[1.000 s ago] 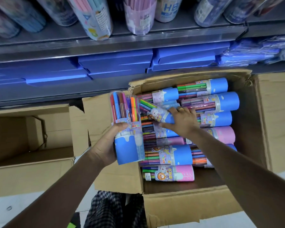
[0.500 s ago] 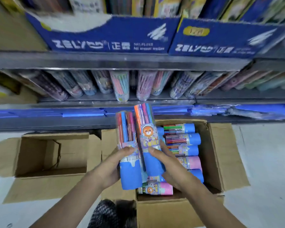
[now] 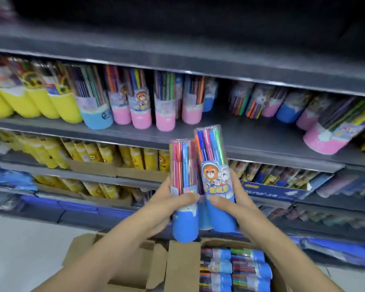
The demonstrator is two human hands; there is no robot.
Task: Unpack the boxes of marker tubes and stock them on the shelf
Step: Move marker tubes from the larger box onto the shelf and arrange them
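Your left hand (image 3: 167, 204) grips one blue-based marker tube (image 3: 184, 190), thumb laid across the front of its label and fingers curled round the far side. Your right hand (image 3: 233, 204) grips a second blue-based tube (image 3: 215, 180), the one with the cartoon bear label, thumb across the front just above the blue base. Both tubes are upright, tilted slightly left at the top, and pressed side by side so that they touch; a sliver of a third blue base shows between them (which hand carries it cannot be told). Both tubes are held in the air in front of the shelving, their tops level with the front edge of the shelf (image 3: 251, 131) that carries the stocked marker tubes.

On that shelf, pink-based tubes (image 3: 141, 108) stand in a row with one pale blue tube (image 3: 97, 110) to their left and yellow-based tubes (image 3: 38, 102) further left. A bare stretch of shelf lies directly behind the held tubes. More pink and blue tubes (image 3: 287, 106) lean at the right.

Below your arms, the open carton (image 3: 183, 268) holds blue-capped tubes (image 3: 240, 268) lying on their sides in stacked rows. An opened cardboard box (image 3: 118, 262) sits to its left on the floor. Lower shelves hold yellow packets (image 3: 135, 159), blurred.
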